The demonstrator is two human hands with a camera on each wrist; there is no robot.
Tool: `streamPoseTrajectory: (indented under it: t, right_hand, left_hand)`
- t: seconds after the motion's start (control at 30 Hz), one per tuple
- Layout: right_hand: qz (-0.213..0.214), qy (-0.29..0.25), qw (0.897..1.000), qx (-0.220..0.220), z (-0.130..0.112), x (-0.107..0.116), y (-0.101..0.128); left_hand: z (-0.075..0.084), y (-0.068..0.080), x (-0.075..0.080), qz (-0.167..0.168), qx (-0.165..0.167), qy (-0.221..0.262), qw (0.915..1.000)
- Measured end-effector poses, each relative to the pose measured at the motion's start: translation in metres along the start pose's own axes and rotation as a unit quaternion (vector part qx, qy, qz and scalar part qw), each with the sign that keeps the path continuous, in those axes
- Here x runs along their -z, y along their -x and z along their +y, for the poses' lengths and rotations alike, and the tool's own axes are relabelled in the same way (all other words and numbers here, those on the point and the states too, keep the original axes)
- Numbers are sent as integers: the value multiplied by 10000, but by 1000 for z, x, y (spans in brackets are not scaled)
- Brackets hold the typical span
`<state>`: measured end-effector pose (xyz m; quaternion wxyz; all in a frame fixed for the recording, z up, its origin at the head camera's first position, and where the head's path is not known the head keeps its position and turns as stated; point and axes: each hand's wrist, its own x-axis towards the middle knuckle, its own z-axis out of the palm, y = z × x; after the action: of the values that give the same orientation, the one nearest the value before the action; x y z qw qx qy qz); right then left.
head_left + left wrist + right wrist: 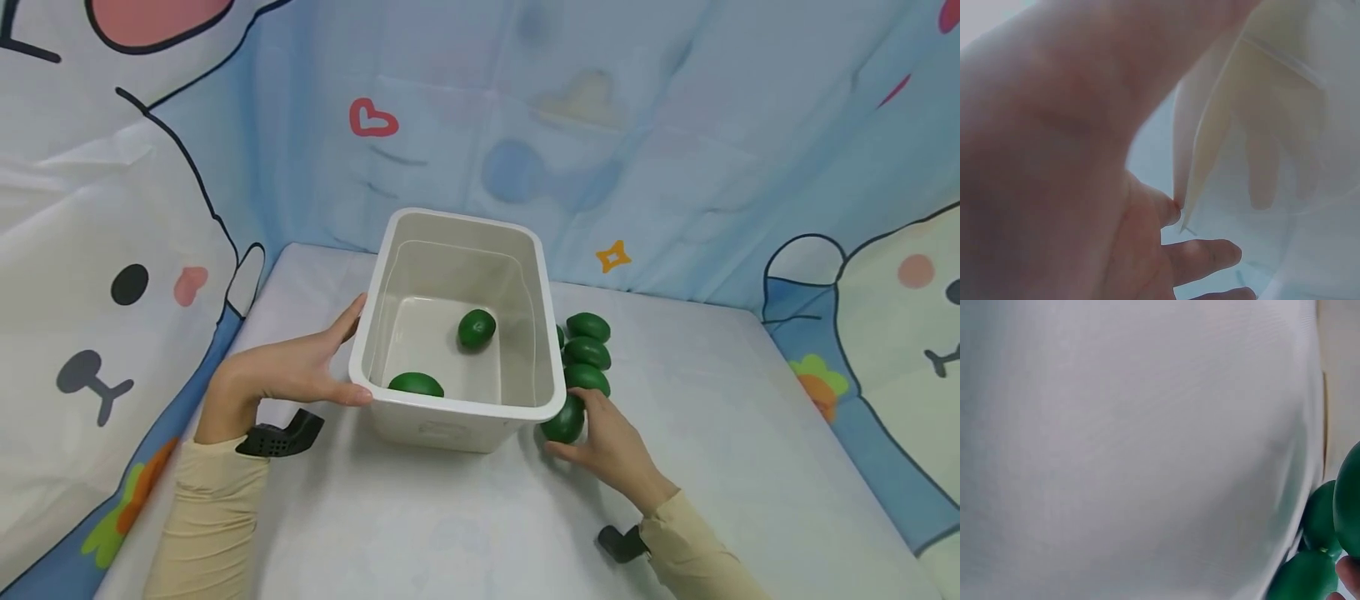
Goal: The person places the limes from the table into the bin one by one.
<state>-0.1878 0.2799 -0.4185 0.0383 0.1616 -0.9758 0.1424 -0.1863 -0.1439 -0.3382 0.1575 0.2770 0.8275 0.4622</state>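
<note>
Pinching a green fruit (pixel 562 422) just right of the bin (pixel 450 427) is the right hand (pixel 618 450); the left hand (pixel 296 368), spread, touches the bin's left side. Likely firm and slick, the green fruit suits a mid-body hold.

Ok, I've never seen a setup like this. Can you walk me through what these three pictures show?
There is no robot here: you see a person's left hand and right hand. The head picture comes from a camera worn on the head, looking forward and down. The other two come from cameras worn on the wrists, each looking at that hand's work. On the white cloth stands a pale bin with two green ovals inside; more lie to its right, at least one partly hidden by it. The left hand touches the bin's side and rim. The right hand grips the nearest oval outside the bin.
</note>
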Motion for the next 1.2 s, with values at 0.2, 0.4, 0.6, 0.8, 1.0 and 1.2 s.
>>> streamPoseTrajectory:
  t: [0.2, 0.4, 0.6, 0.8, 1.0, 1.2]
  right_hand:
    - [132, -136, 9998, 25, -1, 11, 4]
    - [121, -265, 9979, 580, -11, 19, -24]
    - [-53, -379, 9963, 767, -16, 43, -41]
    - [101, -543, 9967, 587, -17, 70, -32]
    - [576, -67, 9982, -172, 7, 116, 4]
    - [1082, -246, 9938, 86, 3, 144, 20]
  left_hand:
    - [2, 0, 1, 45, 138, -20, 9999]
    - [1, 24, 8, 458, 380, -35, 9982]
    - [3, 35, 4, 728, 371, 75, 9966]
    - [12, 19, 9, 529, 493, -139, 9973]
    - [20, -39, 0, -17, 345, -107, 9993]
    - [22, -59, -5, -194, 134, -127, 9996]
